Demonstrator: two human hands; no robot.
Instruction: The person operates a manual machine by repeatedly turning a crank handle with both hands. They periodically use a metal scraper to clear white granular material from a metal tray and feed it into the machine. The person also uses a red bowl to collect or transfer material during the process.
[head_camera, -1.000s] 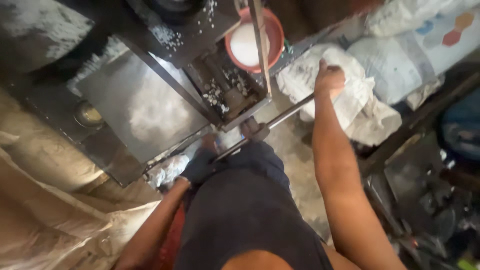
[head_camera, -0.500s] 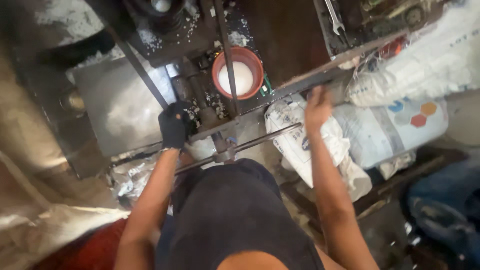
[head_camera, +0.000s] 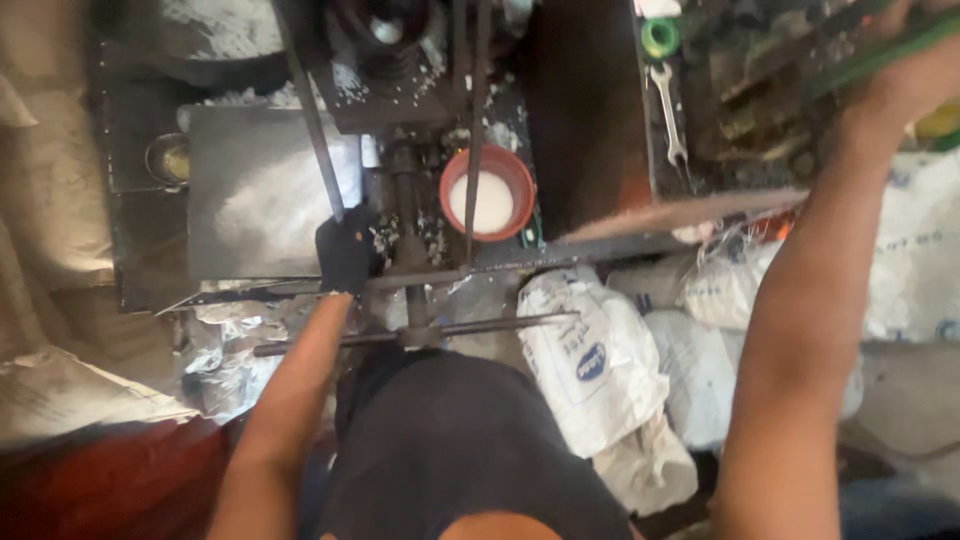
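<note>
Your gloved left hand (head_camera: 347, 250) is clamped on a slanted metal bar (head_camera: 308, 110), with the red bowl (head_camera: 489, 193) of white powder just to its right. Your right hand (head_camera: 905, 75) reaches up by a green strip (head_camera: 880, 50); whether it grips is unclear.

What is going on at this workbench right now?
A person stands over a dark metal machine. Their gloved left hand grips a slanted metal rod beside a flat grey metal plate. The bare right hand reaches up to the cluttered shelf at top right. A red round bowl of white powder sits in the middle, white sacks below.
</note>
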